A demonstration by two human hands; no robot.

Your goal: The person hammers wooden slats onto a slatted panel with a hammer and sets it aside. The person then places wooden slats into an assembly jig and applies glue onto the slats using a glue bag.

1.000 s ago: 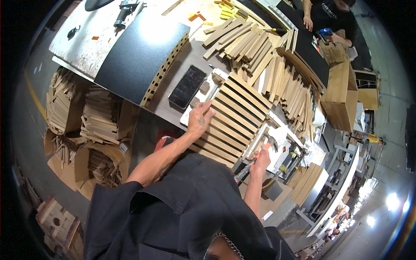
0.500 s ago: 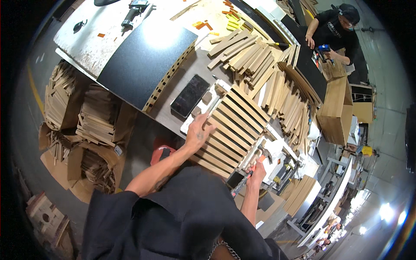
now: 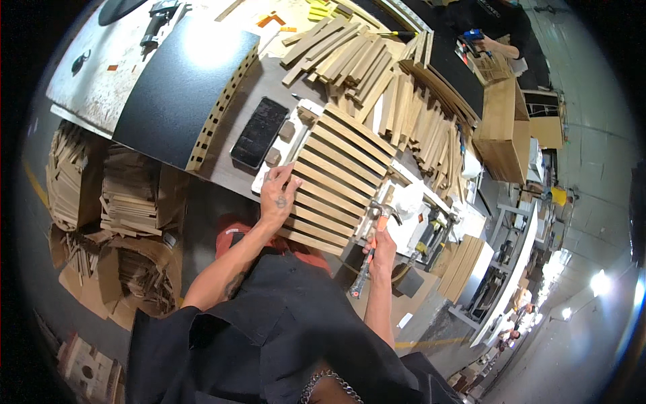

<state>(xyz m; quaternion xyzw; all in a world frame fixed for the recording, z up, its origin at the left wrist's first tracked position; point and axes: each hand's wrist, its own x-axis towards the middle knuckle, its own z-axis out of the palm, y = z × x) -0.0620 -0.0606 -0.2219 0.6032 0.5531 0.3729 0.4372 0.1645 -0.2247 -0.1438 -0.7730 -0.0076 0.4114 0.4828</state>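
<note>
A panel of parallel light-wood slats (image 3: 333,189) with dark gaps lies in front of me in a white jig. My left hand (image 3: 278,197) is at the panel's left edge, fingers bent against the slat ends. In my right hand (image 3: 382,250) is a claw hammer (image 3: 383,219) with an orange and dark handle. Its head is up beside the panel's right edge, and the handle end points down toward me. Small wood blocks (image 3: 286,130) sit on the jig's left rail. Beyond the panel lie many loose wooden strips (image 3: 356,64).
A black phone (image 3: 260,132) lies left of the jig, near a dark board (image 3: 178,91). A nail gun (image 3: 160,25) rests farther back. Cardboard boxes of wood strips (image 3: 131,202) stand at lower left. Across the bench, a co-worker's hand (image 3: 499,47) holds a blue tool near an open carton (image 3: 501,128).
My view has shifted, so the bench appears farther left and up. My left hand's spread fingers have drawn in against the panel's edge. The hammer stays in my right hand at the panel's right.
</note>
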